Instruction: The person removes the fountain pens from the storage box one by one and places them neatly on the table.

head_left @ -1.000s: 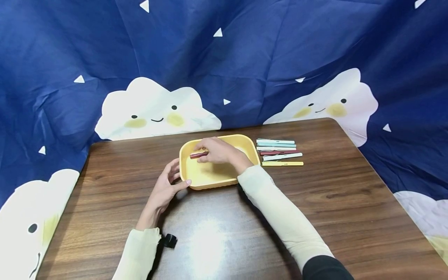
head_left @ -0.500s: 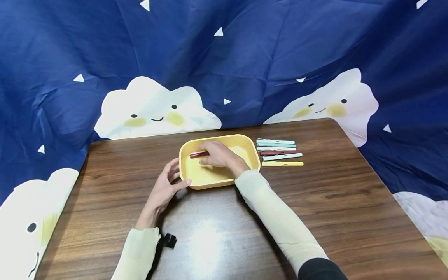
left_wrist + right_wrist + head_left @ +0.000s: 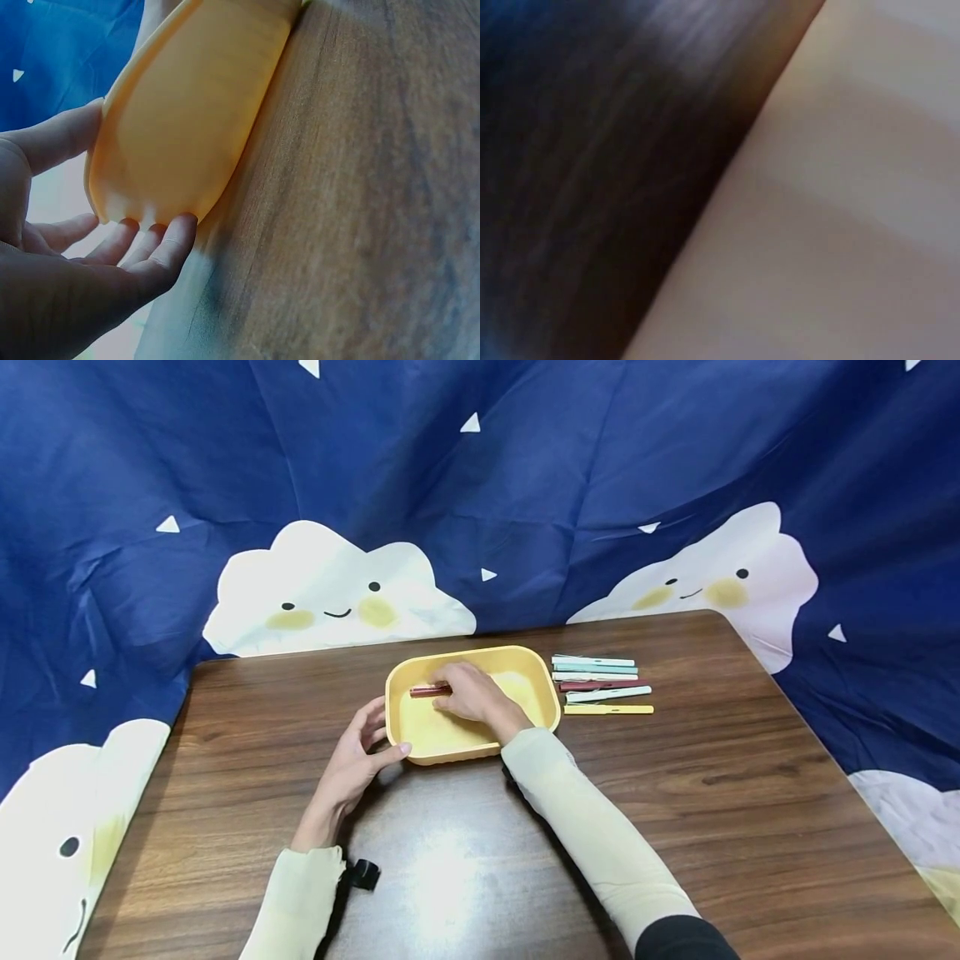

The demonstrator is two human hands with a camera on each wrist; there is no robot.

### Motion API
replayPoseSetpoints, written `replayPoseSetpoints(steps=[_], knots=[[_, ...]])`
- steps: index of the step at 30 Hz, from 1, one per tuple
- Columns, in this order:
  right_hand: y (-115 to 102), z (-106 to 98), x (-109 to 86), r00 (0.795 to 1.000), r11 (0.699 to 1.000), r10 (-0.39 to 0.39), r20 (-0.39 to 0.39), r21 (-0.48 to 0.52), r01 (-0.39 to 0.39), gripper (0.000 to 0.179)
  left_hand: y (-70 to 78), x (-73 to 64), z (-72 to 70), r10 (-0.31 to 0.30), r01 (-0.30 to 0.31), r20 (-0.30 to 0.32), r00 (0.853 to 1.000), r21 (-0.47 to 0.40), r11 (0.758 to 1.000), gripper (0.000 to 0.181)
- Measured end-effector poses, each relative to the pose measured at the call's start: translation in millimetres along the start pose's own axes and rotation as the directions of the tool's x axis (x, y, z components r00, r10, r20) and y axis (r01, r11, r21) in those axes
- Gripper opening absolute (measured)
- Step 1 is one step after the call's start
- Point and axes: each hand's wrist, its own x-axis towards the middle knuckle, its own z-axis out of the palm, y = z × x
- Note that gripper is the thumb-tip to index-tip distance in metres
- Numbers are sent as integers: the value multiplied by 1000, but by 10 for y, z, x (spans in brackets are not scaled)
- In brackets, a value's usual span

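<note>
A yellow rectangular tray (image 3: 427, 732) stands on the wooden table. My left hand (image 3: 351, 764) grips its near left corner, the thumb on the rim and the other fingers against the end wall. In the left wrist view those fingertips (image 3: 180, 225) press the outside of the tray (image 3: 180, 120). My right hand (image 3: 474, 695) reaches inside the tray and holds a dark red pen (image 3: 424, 692) by one end. The pen's other end points left; its held end is hidden by the fingers. The right wrist view is blurred and shows no fingers.
Right of the tray, several pens lie roughly parallel, among them a teal pen (image 3: 600, 669), another dark red pen (image 3: 600, 686) and a yellow pen (image 3: 609, 710) nearest me. A blue curtain (image 3: 525, 485) with clouds hangs behind the wooden table (image 3: 712, 810).
My right hand has drawn slightly to the right inside the tray, and more of the dark red pen shows level. The left hand and the tray hold their place.
</note>
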Motion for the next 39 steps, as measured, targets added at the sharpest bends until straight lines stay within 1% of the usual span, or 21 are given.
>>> replayPoseSetpoints(steps=[2,6,10,16,28,39], knots=[[12,7,9,1000,1000,-6,9,1,6,35,4,-3,0,2,-2,-1,1000,0,1000,84],[36,30,32,999,999,-15,31,43,14,30,7,-3,1,1,-1,-5,1000,4,1000,84],[53,53,44,999,996,8,45,92,-12,24,-1,2,-2,-7,7,-16,1000,7,1000,83],[67,53,38,999,994,22,37,110,-26,17,-1,8,5,-6,6,-11,1000,4,1000,83],[66,39,6,1000,994,19,11,108,-20,15,0,-3,16,-12,12,-12,1000,12,1000,82],[-1,-61,-46,999,984,52,15,168,-53,16,10,-9,21,-9,9,-8,1000,7,1000,82]])
